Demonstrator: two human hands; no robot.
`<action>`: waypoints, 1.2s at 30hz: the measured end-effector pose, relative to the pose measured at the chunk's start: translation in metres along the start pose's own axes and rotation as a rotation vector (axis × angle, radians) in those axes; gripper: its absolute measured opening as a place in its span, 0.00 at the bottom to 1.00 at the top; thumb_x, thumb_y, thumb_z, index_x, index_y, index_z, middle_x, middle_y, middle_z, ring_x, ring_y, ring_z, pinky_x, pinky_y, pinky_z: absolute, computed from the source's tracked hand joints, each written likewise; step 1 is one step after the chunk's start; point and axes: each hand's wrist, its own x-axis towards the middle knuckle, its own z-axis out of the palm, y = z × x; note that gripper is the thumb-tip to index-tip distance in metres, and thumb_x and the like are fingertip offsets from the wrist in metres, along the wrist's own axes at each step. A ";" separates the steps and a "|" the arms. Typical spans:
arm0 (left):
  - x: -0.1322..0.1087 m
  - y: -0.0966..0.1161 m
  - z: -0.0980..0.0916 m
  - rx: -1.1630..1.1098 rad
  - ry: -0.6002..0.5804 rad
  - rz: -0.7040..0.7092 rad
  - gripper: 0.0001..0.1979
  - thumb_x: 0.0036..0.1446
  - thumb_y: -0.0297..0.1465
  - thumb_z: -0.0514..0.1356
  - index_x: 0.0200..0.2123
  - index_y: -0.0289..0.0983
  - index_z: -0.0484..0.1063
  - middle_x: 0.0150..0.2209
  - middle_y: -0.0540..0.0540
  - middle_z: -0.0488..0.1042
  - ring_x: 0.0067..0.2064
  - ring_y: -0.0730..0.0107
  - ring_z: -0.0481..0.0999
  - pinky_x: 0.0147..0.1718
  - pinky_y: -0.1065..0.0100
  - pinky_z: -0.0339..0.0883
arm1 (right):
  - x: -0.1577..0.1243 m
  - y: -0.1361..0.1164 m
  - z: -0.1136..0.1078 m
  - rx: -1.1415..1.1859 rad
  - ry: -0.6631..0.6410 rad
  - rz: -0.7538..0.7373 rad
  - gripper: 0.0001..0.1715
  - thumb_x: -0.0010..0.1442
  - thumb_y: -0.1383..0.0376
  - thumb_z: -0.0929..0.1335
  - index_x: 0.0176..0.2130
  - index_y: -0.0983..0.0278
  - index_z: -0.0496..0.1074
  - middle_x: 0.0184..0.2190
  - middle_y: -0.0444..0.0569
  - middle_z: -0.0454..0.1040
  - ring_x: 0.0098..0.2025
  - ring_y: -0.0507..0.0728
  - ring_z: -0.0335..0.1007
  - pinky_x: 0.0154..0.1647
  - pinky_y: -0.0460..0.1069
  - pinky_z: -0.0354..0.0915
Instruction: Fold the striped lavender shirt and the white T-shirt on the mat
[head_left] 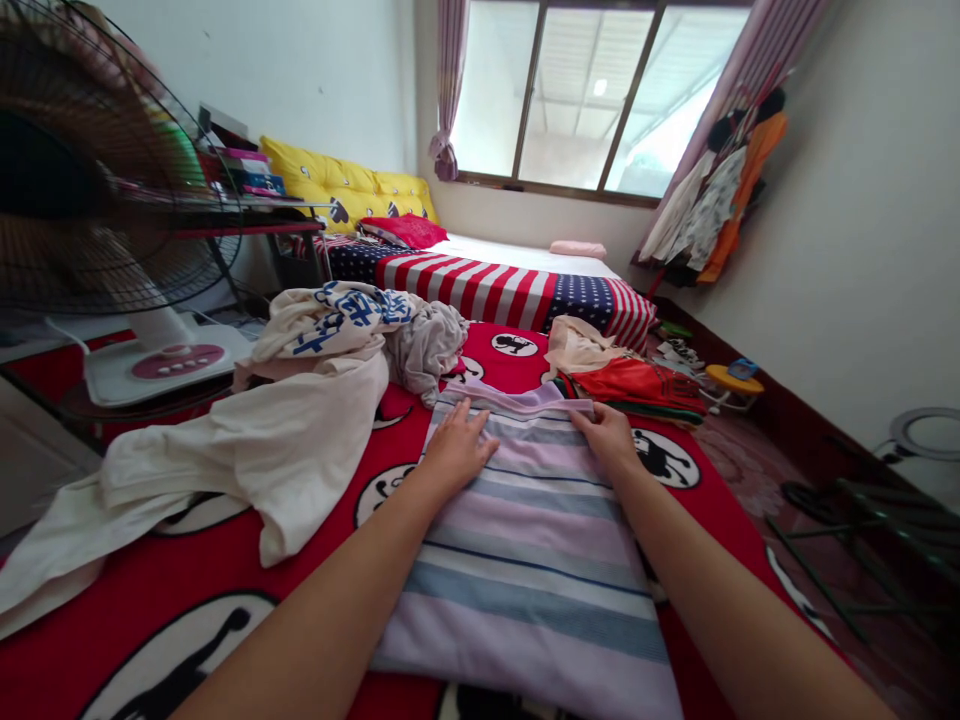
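Note:
A striped shirt [536, 530] in lilac, grey-blue and white lies flat before me on a red cover [315, 610] with black-and-white round prints. Its neckline edge points away from me. On the shirt's upper left part rests my left hand [457, 447], palm down with fingers spread. My right hand [609, 437] pinches the far right corner between thumb and fingers. To the left, a heap of cream clothes [255, 440] trails across the cover, with a crumpled grey garment [429, 345] at its right end. Beyond my right hand sits a pile of folded clothes [630, 385], orange-red and beige on top.
A fan [97, 200] with a white base stands at the left. A bed [480, 285] with a stars-and-stripes cover is at the back, under a window. At right are hanging clothes [720, 210], a yellow stool [733, 378] and a dark green folding chair [877, 530].

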 end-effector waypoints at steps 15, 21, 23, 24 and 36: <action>-0.006 0.001 0.020 0.111 -0.046 -0.036 0.37 0.60 0.50 0.51 0.66 0.35 0.54 0.68 0.33 0.45 0.69 0.47 0.43 0.64 0.49 0.38 | -0.048 -0.011 0.009 -0.848 -0.379 -0.533 0.31 0.65 0.53 0.61 0.63 0.60 0.59 0.63 0.54 0.60 0.64 0.64 0.55 0.62 0.64 0.53; 0.005 -0.019 0.011 -0.291 -0.017 0.036 0.36 0.54 0.43 0.61 0.63 0.34 0.61 0.66 0.34 0.53 0.67 0.47 0.50 0.64 0.50 0.43 | -0.091 -0.055 0.015 -0.987 -0.424 -0.532 0.28 0.65 0.53 0.61 0.59 0.65 0.64 0.62 0.58 0.61 0.65 0.67 0.53 0.63 0.69 0.46; 0.012 -0.032 0.004 -0.610 0.064 0.028 0.30 0.53 0.38 0.62 0.58 0.33 0.67 0.60 0.36 0.66 0.61 0.51 0.64 0.60 0.56 0.56 | -0.130 -0.079 0.014 -0.855 -0.470 -0.686 0.24 0.65 0.53 0.62 0.55 0.63 0.67 0.56 0.55 0.69 0.57 0.62 0.63 0.59 0.61 0.57; 0.015 -0.038 0.000 -0.737 0.115 0.001 0.26 0.54 0.36 0.61 0.56 0.32 0.70 0.55 0.37 0.72 0.56 0.54 0.70 0.56 0.59 0.61 | -0.153 -0.088 0.013 -0.820 -0.586 -0.732 0.23 0.64 0.53 0.63 0.54 0.61 0.68 0.53 0.53 0.72 0.54 0.60 0.67 0.54 0.57 0.62; 0.022 -0.059 -0.004 -1.009 0.330 -0.153 0.16 0.52 0.34 0.59 0.41 0.32 0.79 0.35 0.40 0.80 0.33 0.66 0.76 0.33 0.69 0.68 | -0.217 -0.053 0.029 -1.057 -0.533 -1.130 0.23 0.60 0.76 0.61 0.54 0.71 0.67 0.45 0.57 0.75 0.41 0.61 0.71 0.37 0.52 0.69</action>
